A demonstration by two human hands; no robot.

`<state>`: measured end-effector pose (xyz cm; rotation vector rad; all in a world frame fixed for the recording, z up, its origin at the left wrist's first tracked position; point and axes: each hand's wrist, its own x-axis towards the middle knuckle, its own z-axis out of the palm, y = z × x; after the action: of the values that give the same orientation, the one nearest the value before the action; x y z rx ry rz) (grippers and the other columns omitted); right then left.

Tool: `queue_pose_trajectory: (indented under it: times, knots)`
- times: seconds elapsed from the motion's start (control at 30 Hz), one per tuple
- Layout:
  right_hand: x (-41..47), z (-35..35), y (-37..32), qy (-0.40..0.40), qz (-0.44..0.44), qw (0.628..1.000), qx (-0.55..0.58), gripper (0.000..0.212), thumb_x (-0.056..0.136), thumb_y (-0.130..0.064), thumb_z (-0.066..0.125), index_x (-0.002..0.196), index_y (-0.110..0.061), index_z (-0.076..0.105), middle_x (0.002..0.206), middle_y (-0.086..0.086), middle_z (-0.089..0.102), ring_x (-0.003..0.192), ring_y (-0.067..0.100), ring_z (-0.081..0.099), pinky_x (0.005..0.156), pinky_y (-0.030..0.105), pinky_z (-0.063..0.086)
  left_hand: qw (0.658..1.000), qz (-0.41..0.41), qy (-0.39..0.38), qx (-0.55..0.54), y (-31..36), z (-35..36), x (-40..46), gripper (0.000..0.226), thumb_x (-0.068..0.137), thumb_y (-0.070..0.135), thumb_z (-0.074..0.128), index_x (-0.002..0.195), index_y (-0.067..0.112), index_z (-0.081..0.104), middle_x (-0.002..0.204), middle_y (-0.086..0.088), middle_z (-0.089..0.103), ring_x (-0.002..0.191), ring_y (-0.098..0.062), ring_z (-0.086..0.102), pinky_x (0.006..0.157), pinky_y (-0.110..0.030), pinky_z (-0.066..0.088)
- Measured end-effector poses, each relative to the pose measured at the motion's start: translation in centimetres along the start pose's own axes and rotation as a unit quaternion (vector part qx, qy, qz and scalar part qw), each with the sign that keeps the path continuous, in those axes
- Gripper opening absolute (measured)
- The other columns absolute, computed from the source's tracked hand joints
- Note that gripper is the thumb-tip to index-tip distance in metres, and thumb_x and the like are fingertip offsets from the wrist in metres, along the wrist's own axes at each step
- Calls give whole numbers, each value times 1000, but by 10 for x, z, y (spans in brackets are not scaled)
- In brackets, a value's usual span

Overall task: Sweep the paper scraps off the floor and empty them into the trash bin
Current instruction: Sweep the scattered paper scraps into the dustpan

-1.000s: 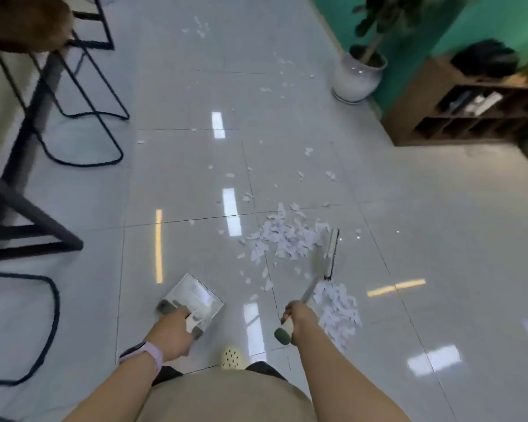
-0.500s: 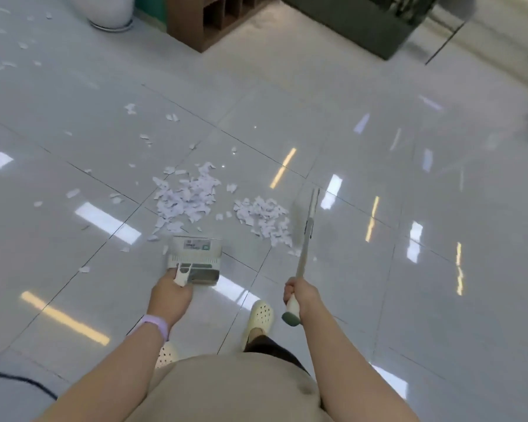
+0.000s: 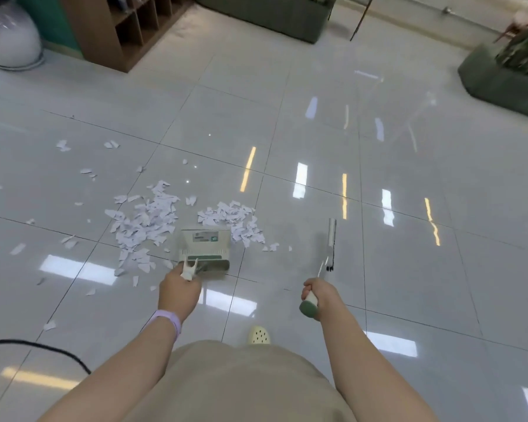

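- Paper scraps [image 3: 147,220] lie in two heaps on the tiled floor [image 3: 378,269], strays scattered off to the left.
- My left hand [image 3: 180,290] grips the dustpan [image 3: 206,246] handle, arm stretched forward, the pan's mouth set right between the heaps.
- My right hand [image 3: 317,295] is clenched round the broom [image 3: 330,243] handle, its head off to the right, apart from the paper.
- Beyond: white pot [image 3: 9,35], wooden shelf [image 3: 122,28]; black cable [image 3: 43,350] near left.

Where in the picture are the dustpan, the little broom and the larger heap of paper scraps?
dustpan [image 3: 206,239]: head view, on the flat tray with the label.
broom [image 3: 331,236]: head view, on the pale bar of its head.
larger heap of paper scraps [image 3: 148,220]: head view, on the middle of the pile left of the dustpan.
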<state>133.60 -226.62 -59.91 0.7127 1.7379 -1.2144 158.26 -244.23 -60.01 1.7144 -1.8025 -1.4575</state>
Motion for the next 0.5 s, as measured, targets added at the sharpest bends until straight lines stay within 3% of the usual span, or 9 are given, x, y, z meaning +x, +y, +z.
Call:
queue_pose_trajectory:
  times: [0.2, 0.33, 0.43, 0.5]
  knots:
    - [47, -36, -34, 11, 32, 995, -97, 10, 85, 1, 54, 83, -9, 53, 53, 4, 49, 28, 16, 46, 36, 20, 41, 1000, 3, 11, -11, 29, 43, 3, 21, 88, 3, 53, 83, 22, 61, 62, -3, 56, 55, -21, 46, 52, -26, 36]
    - [50, -30, -64, -24, 57, 969, -239, 5, 86, -3, 54, 86, -7, 56, 81, 11, 53, 57, 25, 51, 52, 24, 41, 998, -25, 49, -23, 29, 61, 5, 12, 88, 7, 56, 84, 14, 65, 63, -7, 54, 56, -22, 44, 53, -28, 36]
    - [51, 8, -69, -88, 74, 955, -273, 11, 88, 1, 53, 90, -5, 61, 83, 10, 53, 61, 25, 51, 44, 21, 45, 996, -40, 83, -12, 23, 63, -3, 10, 89, 11, 58, 83, 15, 64, 61, -3, 51, 55, -22, 41, 52, -28, 36]
    - [42, 42, -57, -117, 118, 945, -283, 14, 85, 5, 53, 82, -6, 59, 80, 9, 54, 60, 23, 55, 40, 20, 48, 995, -48, 86, 9, 20, 61, -9, 9, 91, 14, 57, 87, 18, 64, 61, -2, 53, 56, -22, 44, 53, -28, 39]
